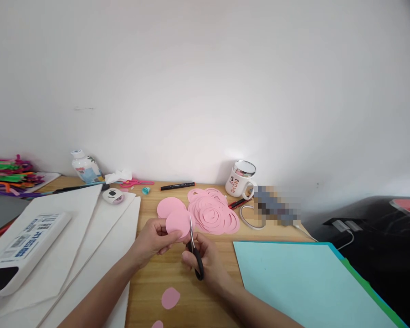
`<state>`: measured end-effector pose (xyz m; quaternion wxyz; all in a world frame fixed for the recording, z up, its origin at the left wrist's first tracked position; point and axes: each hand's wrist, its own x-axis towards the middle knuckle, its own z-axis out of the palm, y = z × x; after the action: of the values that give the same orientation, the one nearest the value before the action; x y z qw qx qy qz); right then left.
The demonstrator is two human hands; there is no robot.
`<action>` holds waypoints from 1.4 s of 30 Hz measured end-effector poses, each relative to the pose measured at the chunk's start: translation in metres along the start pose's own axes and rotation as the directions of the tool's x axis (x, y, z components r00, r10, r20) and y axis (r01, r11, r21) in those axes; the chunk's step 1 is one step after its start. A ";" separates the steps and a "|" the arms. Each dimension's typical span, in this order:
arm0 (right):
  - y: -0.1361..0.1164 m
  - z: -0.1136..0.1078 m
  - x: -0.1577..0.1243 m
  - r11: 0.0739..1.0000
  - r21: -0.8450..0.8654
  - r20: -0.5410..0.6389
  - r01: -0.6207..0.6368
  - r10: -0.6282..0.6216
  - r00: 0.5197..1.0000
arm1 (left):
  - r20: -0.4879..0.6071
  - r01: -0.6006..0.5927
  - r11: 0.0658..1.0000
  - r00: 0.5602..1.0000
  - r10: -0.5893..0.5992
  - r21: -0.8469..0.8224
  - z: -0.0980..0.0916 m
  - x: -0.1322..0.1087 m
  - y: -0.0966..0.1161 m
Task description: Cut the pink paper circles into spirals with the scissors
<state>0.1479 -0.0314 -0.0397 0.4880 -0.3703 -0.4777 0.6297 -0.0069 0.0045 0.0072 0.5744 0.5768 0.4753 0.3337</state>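
Head view: both hands meet over the wooden desk (205,191) near its middle. Left hand (152,240) pinches a pink paper disc (178,223) by its left edge, thumb on top, fingers curled under; the disc is held up off the desk, tilted toward the camera. Right hand (205,263) grips scissors (194,255) with black handles, fingers through the loops, blades pointing up and far; the blades meet the right edge of the disc (whether they are open or closed on the paper cannot be told). Just behind the held disc a second pink disc (169,206) lies flat. To its right, a pile of pink rings and offcuts (213,212), loosely stacked. Near edge, below the hands: a small pink scrap (170,298), and another (157,324) partly cut off by the frame. Far side by the wall: a black marker (177,186), a white mug (240,180) with a shiny lid, a tape roll (251,217) just right of the pile. Left: white sheets (82,228) overlapping, a white box (23,250) on top of them, a small punch (112,195), a bottle (85,166), pipe cleaners (7,175) at far left. Right near: a light blue sheet (304,282) over green ones.
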 end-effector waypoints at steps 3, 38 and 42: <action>0.001 0.000 0.000 1.000 -0.005 -0.011 -0.012 0.012 1.000 | -0.010 0.010 1.000 1.000 -0.010 -0.002 0.000 0.001 0.000; -0.006 -0.007 0.007 0.999 -0.048 0.045 0.017 -0.014 0.999 | 0.004 0.016 0.998 1.000 -0.016 -0.056 0.001 0.000 -0.002; -0.004 -0.009 0.008 0.999 -0.042 0.066 0.008 -0.005 0.998 | -0.001 0.003 0.999 1.000 -0.003 -0.050 0.001 0.000 -0.002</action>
<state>0.1555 -0.0214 -0.0383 0.4658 -0.3580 -0.5081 0.6298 -0.0058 0.0042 0.0049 0.5890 0.5614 0.4678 0.3450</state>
